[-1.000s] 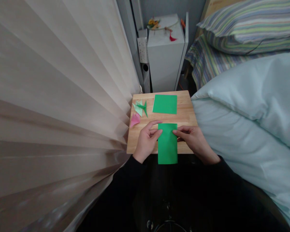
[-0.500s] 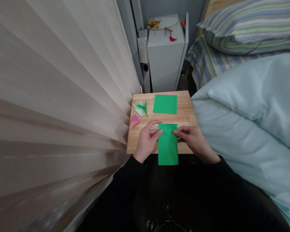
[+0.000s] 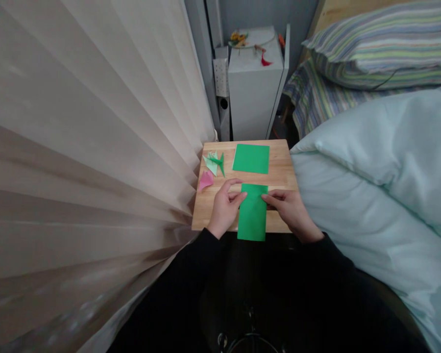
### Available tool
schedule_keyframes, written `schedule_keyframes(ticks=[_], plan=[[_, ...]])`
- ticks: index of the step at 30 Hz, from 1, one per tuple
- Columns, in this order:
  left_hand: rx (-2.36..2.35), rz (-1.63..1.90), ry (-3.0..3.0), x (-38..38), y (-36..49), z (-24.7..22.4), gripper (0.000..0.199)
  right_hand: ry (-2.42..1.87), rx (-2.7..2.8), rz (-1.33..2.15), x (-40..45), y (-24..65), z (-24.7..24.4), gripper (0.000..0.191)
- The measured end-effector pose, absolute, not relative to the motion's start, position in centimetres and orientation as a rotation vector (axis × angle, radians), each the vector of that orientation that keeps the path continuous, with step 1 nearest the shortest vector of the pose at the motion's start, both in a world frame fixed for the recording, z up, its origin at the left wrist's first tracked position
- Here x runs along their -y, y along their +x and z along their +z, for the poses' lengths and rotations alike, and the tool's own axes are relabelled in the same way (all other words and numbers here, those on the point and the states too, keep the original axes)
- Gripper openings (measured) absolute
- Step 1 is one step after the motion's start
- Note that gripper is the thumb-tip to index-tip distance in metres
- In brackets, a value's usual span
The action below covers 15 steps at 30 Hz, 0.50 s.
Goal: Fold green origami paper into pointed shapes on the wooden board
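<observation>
Between my two hands is a green sheet of paper point(image 3: 252, 215), a tall rectangle whose lower end reaches past the front edge of the wooden table point(image 3: 202, 215). My left hand point(image 3: 225, 207) pinches its upper left edge between thumb and fingers. On the opposite edge, my right hand point(image 3: 287, 208) has thumb and fingers closed on the paper. Farther back lies a stack of square green paper point(image 3: 251, 159). At the table's left are folded paper pieces: a pink one point(image 3: 206, 180), a pale green one point(image 3: 210, 164) and a darker green one point(image 3: 221, 163).
A pleated curtain point(image 3: 132, 147) hangs close along the left side. To the right, a bed with a pale blue quilt point(image 3: 353, 186) and a striped pillow point(image 3: 389, 44) borders the table. Behind stands a white cabinet point(image 3: 255, 98) with small ornaments on top.
The green sheet and both hands have shifted slightly up and away from me in the picture, and the view has tilted a little. Both hands keep their hold on the sheet.
</observation>
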<state>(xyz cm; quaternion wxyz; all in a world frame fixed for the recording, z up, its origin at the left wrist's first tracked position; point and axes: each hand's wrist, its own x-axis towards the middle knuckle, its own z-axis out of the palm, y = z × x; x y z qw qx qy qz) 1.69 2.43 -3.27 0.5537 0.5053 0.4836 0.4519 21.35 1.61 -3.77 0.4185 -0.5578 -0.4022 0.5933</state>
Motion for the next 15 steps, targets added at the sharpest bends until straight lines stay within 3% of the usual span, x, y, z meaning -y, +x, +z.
schedule_keyframes(ticks=[5, 10, 15], plan=[[-1.167, 1.065, 1.260, -3.2, 2.0, -5.6, 0.038, -1.525, 1.106, 1.322, -2.7, 21.5, -6.7, 0.041], [-1.174, 0.988, 1.294, -3.2, 2.5, -9.5, 0.064, -1.602, 1.134, 1.221, -4.1, 21.6, -10.1, 0.036], [-1.521, 0.989, 1.801, -2.7, 1.4, -12.6, 0.046, -1.658, 1.187, 1.139, -5.0, 21.3, -12.7, 0.031]])
